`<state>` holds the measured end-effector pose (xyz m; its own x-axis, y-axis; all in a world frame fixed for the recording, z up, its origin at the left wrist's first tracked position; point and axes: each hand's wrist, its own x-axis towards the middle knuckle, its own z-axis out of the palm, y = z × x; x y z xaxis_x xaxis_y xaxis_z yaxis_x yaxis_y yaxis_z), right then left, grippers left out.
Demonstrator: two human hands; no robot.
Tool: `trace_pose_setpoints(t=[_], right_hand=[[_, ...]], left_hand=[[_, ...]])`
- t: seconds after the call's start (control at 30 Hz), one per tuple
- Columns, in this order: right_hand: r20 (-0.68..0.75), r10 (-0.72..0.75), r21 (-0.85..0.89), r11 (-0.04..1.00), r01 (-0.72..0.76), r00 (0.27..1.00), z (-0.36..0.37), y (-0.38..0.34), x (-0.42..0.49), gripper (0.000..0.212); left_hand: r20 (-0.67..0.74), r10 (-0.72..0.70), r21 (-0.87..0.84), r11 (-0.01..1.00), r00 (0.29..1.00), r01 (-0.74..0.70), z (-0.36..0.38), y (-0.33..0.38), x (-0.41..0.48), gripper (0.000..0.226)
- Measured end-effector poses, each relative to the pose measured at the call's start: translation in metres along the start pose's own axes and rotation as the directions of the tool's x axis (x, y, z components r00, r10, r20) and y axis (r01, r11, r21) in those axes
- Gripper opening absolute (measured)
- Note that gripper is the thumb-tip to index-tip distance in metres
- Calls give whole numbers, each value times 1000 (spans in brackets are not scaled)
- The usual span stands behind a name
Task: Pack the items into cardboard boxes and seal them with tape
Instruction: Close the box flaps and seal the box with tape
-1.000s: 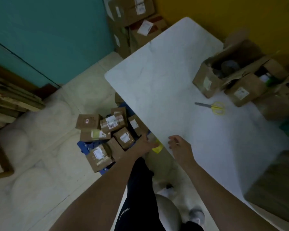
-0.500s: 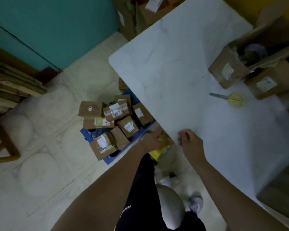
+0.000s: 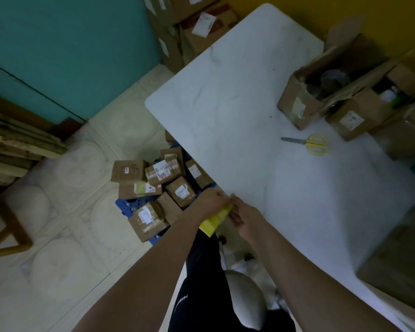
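A small flat yellow packet (image 3: 215,220) hangs at the near-left edge of the white table (image 3: 249,121). My left hand (image 3: 210,200) grips its upper end from the left. My right hand (image 3: 246,215) pinches the same end from the right, fingertips meeting the left hand's. Both hands hover just off the table edge, above my dark trouser leg. Open cardboard boxes (image 3: 321,92) with dark items inside stand at the table's far right. Yellow-handled scissors (image 3: 309,143) lie on the table in front of them.
Several sealed, labelled cardboard parcels (image 3: 158,185) are piled on a blue pallet (image 3: 130,204) on the tiled floor left of the table. Larger boxes (image 3: 192,27) are stacked by the teal wall. Wooden planks (image 3: 17,144) lean at far left. A brown box (image 3: 398,259) sits at the table's near right.
My left hand has brought the yellow packet up from below the table edge. My right hand left the table edge and moved left to take the packet's top end.
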<state>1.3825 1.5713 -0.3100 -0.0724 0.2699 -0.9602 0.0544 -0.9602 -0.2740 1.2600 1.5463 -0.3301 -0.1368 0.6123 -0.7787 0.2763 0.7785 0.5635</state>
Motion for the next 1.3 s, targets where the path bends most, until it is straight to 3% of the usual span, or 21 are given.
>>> trace_pose_setpoints(t=[0.1,0.17,0.33,0.4,0.47,0.53,0.63,0.73,0.8,1.0,1.07,1.17,1.23,1.3], right_hand=[[-46,24,-36,999,-26,999,1,-9,-2,12],[-56,-7,-115,993,0,998,-5,-21,-8,25],[-53,-333,-124,938,325,941,-38,-51,-47,30],[-78,-530,-258,829,496,844,-58,-65,-74,32],[-113,-704,-375,684,626,701,-81,-77,-111,27],[-128,-852,-471,503,725,508,-103,-87,-154,27],[-125,-964,-614,261,745,234,-137,-95,-217,32],[-169,-983,-570,163,805,79,-173,-100,-277,37],[-211,-977,-511,129,850,21,-200,-101,-312,37],[-523,-840,-390,88,917,-142,-295,-92,-379,24],[-576,-790,-440,85,894,-208,-325,-79,-393,20],[-640,-722,-447,70,892,-264,-362,-52,-411,18],[-670,-687,-452,80,888,-280,-385,-34,-419,18],[-696,-669,-412,74,908,-261,-406,-18,-424,20]], left_hand=[[-37,10,73,997,999,-8,1,17,-5,33],[-62,39,148,989,997,-30,2,31,-12,31],[-66,261,278,932,963,-233,6,77,-53,22],[-51,350,261,909,935,-326,13,101,-75,19],[-69,445,261,872,893,-415,23,130,-99,11],[-106,539,231,831,836,-507,33,161,-125,4],[-127,670,154,742,732,-652,47,207,-170,10],[-111,786,129,619,609,-775,61,252,-218,8],[-65,845,93,534,530,-840,76,283,-248,3],[171,933,50,314,318,-948,159,361,-304,13],[264,920,-10,301,288,-953,192,373,-311,12],[441,864,-104,319,244,-942,240,381,-322,36],[575,793,-168,355,201,-920,268,382,-327,49],[646,740,-177,384,188,-906,292,382,-325,46]])
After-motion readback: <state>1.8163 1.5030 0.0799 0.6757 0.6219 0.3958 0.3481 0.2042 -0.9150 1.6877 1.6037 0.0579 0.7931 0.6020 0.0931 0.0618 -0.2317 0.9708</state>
